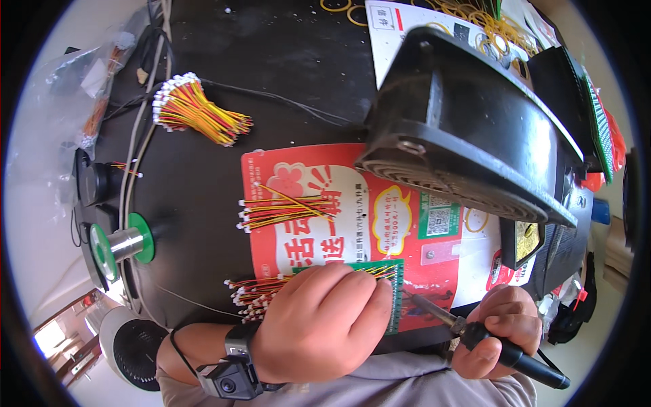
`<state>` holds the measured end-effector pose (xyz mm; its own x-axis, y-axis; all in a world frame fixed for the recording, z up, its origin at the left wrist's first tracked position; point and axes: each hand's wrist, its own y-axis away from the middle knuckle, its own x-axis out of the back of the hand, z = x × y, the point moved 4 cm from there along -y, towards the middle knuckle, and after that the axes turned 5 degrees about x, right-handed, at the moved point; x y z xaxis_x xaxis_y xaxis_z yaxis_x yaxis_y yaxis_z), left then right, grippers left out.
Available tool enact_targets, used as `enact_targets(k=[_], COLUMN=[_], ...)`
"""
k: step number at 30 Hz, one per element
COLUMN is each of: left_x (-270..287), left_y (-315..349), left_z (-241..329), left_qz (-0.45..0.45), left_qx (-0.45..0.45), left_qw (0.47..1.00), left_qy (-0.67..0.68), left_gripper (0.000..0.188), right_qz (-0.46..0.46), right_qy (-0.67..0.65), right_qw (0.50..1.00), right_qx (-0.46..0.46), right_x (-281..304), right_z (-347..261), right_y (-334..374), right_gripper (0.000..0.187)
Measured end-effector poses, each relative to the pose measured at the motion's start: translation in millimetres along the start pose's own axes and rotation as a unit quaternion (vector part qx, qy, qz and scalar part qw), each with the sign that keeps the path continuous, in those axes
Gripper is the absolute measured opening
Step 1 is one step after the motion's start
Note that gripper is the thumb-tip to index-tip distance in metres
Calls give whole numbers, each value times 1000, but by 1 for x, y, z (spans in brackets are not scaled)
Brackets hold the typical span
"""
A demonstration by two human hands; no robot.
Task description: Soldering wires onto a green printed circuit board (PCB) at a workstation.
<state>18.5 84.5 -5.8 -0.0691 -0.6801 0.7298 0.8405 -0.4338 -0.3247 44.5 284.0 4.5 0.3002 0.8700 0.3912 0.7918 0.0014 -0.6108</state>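
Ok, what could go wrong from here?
The soldering iron, held in the right fingers, points toward the green board, near the left fingers; if hot, it could burn them on a slip. It also reaches over the red printed sheet and might scorch it. The thin wires on the board could shift.

a bulky black housing with a ringed grille [468,129] stands at right on the dark counter [285,44], yellow rubber bands [468,12] behind it; far left, a clear plastic bag [51,115].
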Motion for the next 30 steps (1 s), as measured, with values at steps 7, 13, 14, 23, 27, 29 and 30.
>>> enact_targets(k=[7,13,14,23,27,29,30], left_x=[43,64,63,72,62,55,51], left_y=[-13,-21,-22,-21,-9,-8,-7], left_z=[-13,-68,-68,-48,-23,-17,-13], left_qz=[64,65,66,94,77,30,-14], left_qx=[84,111,111,194,230,200,169], left_qw=[994,978,978,974,963,965,962], left_qy=[-21,-162,-162,-70,118,168,214], left_gripper=[25,27,27,18,19,17,17], right_qz=[3,-11,-22,-22,23,26,29], right_qy=[-29,-36,-37,-45,-55,-51,-51], right_qw=[1000,999,999,999,998,998,998], right_qx=[-8,24,31,18,24,21,19], right_x=[6,6,6,8,7,6,5], right_z=[-2,5,4,3,4,3,3], right_y=[-1,-2,-2,0,-2,-2,-2], right_gripper=[39,33,31,33,36,37,37])
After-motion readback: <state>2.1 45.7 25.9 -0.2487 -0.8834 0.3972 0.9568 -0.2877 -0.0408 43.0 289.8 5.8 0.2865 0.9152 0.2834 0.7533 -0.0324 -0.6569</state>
